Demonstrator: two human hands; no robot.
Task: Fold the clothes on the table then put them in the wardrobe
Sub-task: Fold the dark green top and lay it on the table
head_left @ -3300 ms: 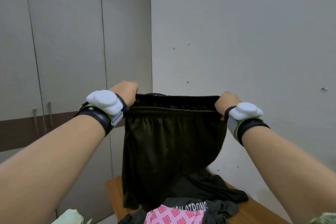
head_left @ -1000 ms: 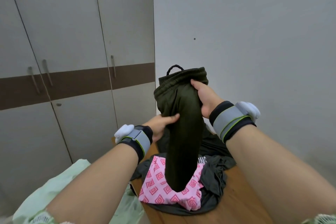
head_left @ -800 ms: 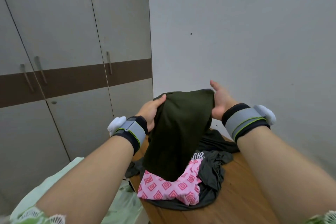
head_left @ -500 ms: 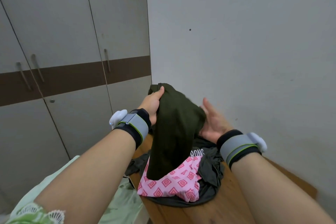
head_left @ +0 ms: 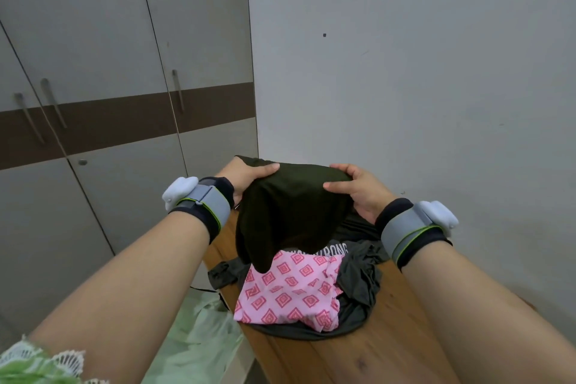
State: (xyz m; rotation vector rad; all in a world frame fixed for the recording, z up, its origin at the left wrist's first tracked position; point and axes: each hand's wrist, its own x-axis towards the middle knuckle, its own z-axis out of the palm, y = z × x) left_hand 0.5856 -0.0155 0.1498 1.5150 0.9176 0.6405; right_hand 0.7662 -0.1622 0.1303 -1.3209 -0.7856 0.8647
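I hold dark olive shorts (head_left: 290, 212), folded over into a bundle, above the wooden table (head_left: 336, 358). My left hand (head_left: 246, 176) grips the bundle's left top edge, thumb on top. Its right top edge is gripped by my right hand (head_left: 358, 190), fingers curled over the cloth. One loose end of the shorts hangs down onto a pink diamond-patterned garment (head_left: 290, 290). That garment lies on a dark grey printed shirt (head_left: 358, 284) in a pile on the table. The grey wardrobe (head_left: 93, 72) stands at the left with its doors closed.
A plain grey wall (head_left: 420, 72) runs along the table's right side. Pale green fabric (head_left: 199, 337) lies low at the left of the table. The wardrobe has a brown band and metal handles (head_left: 177, 90).
The shorts went from spread wide by the waistband to folded lengthwise, then doubled over. Both hands came down and now hold the bundle low over the pile. My view tilted downward.
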